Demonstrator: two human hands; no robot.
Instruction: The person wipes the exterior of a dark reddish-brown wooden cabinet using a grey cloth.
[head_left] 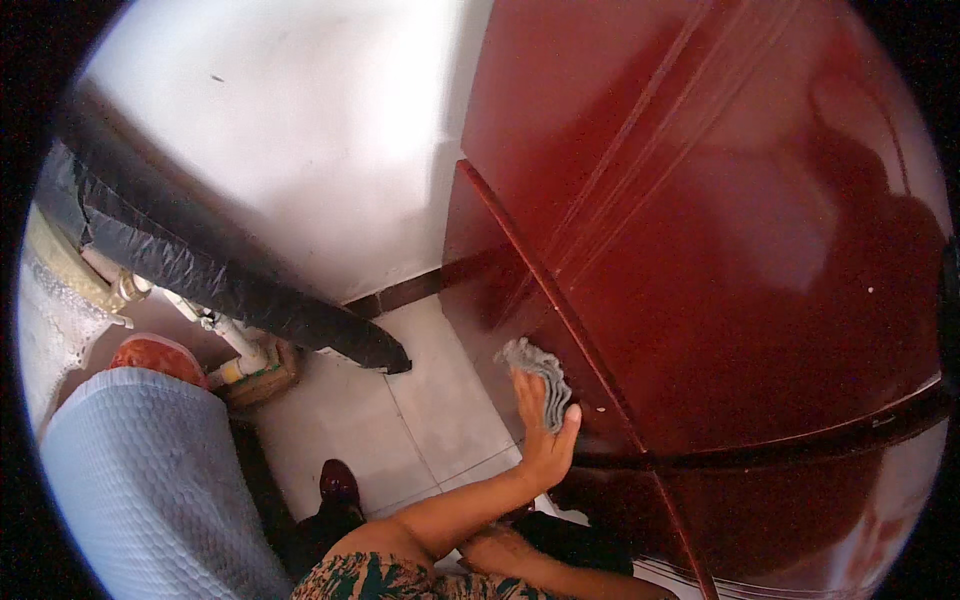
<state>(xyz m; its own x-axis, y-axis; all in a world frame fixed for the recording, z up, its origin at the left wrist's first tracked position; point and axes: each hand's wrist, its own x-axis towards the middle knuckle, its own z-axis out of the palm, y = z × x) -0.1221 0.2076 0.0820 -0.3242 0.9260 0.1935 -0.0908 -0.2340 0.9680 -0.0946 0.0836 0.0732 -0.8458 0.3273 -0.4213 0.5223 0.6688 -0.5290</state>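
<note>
A crumpled grey cloth [543,372] is under the fingers of my left hand [548,432], which is closed round it with the thumb on its right side. The hand presses the cloth against the lower left part of a glossy dark red panel [720,280], left of the thin raised strip [545,275] that runs down it. My other forearm [560,570] crosses at the lower edge, and its hand is out of the picture.
At left, a long black wrapped bundle [230,265] slants down to pale floor tiles [440,360]. Near it are pipes [235,340], a brush or broom head [270,375] and a light blue quilted cover [150,470]. A white wall [300,130] rises behind. My dark shoe [339,480] stands on the tiles.
</note>
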